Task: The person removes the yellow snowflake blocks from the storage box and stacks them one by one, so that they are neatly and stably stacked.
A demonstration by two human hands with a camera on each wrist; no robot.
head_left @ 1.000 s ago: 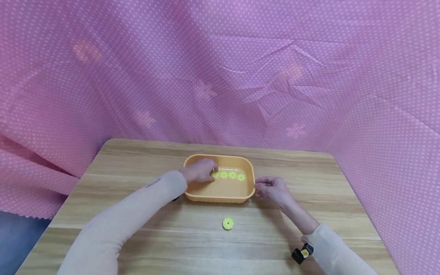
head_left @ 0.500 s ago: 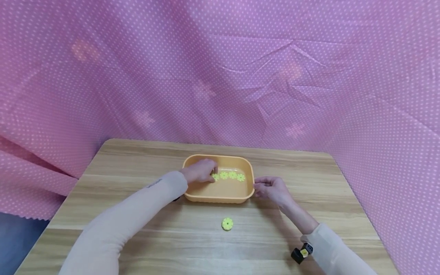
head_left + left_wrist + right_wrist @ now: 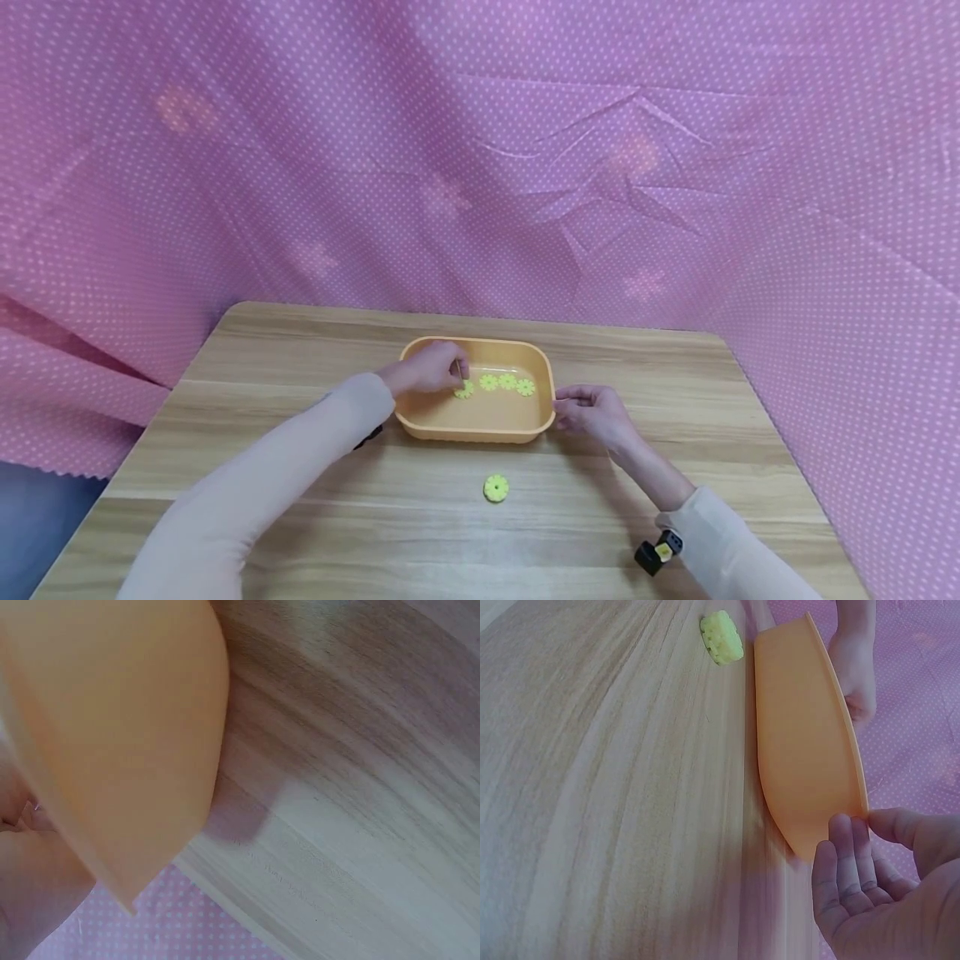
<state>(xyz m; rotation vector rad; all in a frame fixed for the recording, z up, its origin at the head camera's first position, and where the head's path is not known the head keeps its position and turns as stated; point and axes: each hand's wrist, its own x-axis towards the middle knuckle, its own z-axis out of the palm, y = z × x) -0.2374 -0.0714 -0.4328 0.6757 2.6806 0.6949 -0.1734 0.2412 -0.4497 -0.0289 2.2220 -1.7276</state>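
A shallow orange tray (image 3: 480, 432) stands on the wooden table. Inside it, several yellow flower-shaped pieces (image 3: 507, 382) lie in a row. My left hand (image 3: 431, 367) reaches over the tray's left side. Its curled fingers and thumb pinch the edge of the leftmost flower-shaped piece (image 3: 464, 390), though the fingertips are partly hidden. In the left wrist view the tray wall (image 3: 142, 727) covers most of this hand. My right hand (image 3: 597, 414) grips the right rim, thumb on the edge and fingers against the outer wall, as the right wrist view shows.
A thick yellow flower-shaped piece (image 3: 497, 488), perhaps a stack, lies on the table (image 3: 360, 533) in front of the tray. A pink dotted cloth (image 3: 480, 167) hangs behind and around the table. A small black device (image 3: 660, 552) sits at the right wrist.
My left hand has shifted slightly left, its fingers closer together, and the leftmost flower-shaped piece has moved a little left with it. The right hand stays at the rim.
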